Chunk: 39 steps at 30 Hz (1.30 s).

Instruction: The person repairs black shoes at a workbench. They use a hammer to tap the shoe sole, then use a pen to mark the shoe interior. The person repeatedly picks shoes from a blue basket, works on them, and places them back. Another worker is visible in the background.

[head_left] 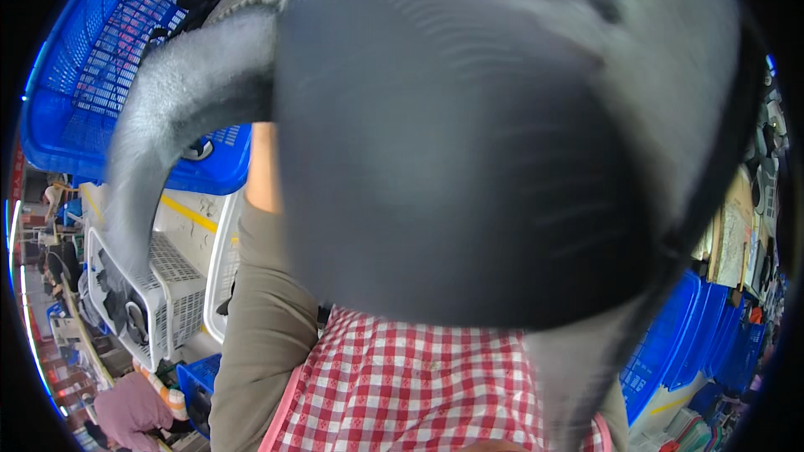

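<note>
A large, dark grey-to-black piece with a smooth, rounded face (452, 176) fills the middle of the head view, very close and smeared by motion. From its left side curves a fuzzy light grey strip (193, 59). A paler grey part with a dark edge (687, 59) hangs at its right. Its exact kind cannot be made out. My left forearm, in an olive sleeve (264, 326), reaches up to it; the bare wrist (262, 172) goes behind the piece. The fingers of my left hand are hidden there. My right hand does not show.
A blue plastic basket (63, 138) with dark pieces stands at the upper left. Below it are white slatted baskets (180, 285). My checked apron (402, 377) covers my lap. Blue crates (678, 318) stand at the right. A person in mauve (134, 410) is at the lower left.
</note>
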Tool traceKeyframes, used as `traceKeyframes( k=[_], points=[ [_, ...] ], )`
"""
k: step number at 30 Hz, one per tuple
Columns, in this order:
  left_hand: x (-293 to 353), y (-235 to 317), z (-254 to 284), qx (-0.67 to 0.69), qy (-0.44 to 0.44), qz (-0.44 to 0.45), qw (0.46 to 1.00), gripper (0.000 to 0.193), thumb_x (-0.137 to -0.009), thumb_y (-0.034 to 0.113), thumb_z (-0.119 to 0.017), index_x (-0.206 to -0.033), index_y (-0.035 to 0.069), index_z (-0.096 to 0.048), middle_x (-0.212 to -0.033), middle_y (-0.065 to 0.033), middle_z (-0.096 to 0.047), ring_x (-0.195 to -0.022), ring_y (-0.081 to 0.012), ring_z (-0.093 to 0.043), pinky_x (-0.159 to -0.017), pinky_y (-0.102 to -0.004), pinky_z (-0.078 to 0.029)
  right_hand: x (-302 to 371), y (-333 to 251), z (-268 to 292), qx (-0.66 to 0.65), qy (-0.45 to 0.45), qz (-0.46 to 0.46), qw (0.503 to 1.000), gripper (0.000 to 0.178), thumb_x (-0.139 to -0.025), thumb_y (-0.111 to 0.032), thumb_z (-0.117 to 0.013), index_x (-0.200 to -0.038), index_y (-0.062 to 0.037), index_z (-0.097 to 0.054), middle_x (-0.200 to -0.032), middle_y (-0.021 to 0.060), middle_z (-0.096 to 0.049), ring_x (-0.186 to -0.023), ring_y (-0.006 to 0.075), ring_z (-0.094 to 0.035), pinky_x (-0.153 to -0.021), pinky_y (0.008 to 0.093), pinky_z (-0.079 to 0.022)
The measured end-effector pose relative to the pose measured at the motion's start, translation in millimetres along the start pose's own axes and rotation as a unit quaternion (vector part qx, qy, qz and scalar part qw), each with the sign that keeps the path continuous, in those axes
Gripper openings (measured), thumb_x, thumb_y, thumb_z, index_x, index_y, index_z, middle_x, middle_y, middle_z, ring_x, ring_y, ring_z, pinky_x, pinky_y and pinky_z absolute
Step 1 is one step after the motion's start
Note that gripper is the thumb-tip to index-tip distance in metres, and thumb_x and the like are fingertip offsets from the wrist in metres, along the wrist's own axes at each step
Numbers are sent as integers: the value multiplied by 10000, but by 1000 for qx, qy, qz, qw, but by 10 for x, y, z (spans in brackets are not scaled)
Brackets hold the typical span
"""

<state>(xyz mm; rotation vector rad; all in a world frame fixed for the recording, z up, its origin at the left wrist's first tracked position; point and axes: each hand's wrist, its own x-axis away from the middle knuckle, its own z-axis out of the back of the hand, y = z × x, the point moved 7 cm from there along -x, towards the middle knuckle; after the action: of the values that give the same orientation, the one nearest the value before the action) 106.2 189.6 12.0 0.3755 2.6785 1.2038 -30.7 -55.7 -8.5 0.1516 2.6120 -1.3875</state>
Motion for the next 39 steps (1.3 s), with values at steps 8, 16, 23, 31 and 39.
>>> traceKeyframes(
  k=[8, 16, 23, 31, 39],
  points=[
    [-982, -777, 848, -277, 170, 48, 944, 264, -919, 155, -674, -1110, -25, -698, -1014, -131, -715, -975, -263, -666, -887, -372, -557, -52, -219, 658, -34, 180, 27, 983, 177, -1002, -146, -681, -875, -135, -559, -916, 4, -664, -864, 120, -671, -784, 339, -587],
    [892, -621, -1042, -568, -189, -426, 679, 126, -816, 13, -643, -919, 84, -658, -997, -34, -674, -821, -203, -627, -869, -349, -431, 173, 452, 963, 214, 286, 110, 928, 178, -966, -108, -714, -885, -86, -557, -791, -35, -540, -730, 45, -468, -686, 210, -407],
    [526, -933, -759, -890, -15, -86, 447, 226, -835, 287, -768, -908, 89, -686, -929, -44, -696, -901, -290, -651, -880, -491, -409, 269, 359, 1023, 500, 235, 104, 827, 178, -897, -93, -791, -884, -37, -623, -769, 22, -640, -708, 94, -566, -678, 255, -482],
    [858, -1446, -1352, -637, -239, -219, 699, 526, -724, 106, -859, -1175, 19, -603, -1219, -152, -583, -1101, -364, -591, -938, -424, -513, 238, 429, 993, 518, 220, 59, 824, 115, -871, 14, -701, -912, -33, -604, -802, 88, -620, -709, 180, -610, -631, 324, -513],
    [261, -1547, -564, -712, -204, -215, 636, 491, -750, 312, -853, -1133, 52, -690, -1086, -72, -643, -1030, -296, -630, -875, -413, -534, 282, 99, 958, 368, 115, 75, 920, 366, -1082, -334, -543, -1158, -22, -721, -724, -15, -575, -622, 57, -481, -534, 223, -404]
  ],
)
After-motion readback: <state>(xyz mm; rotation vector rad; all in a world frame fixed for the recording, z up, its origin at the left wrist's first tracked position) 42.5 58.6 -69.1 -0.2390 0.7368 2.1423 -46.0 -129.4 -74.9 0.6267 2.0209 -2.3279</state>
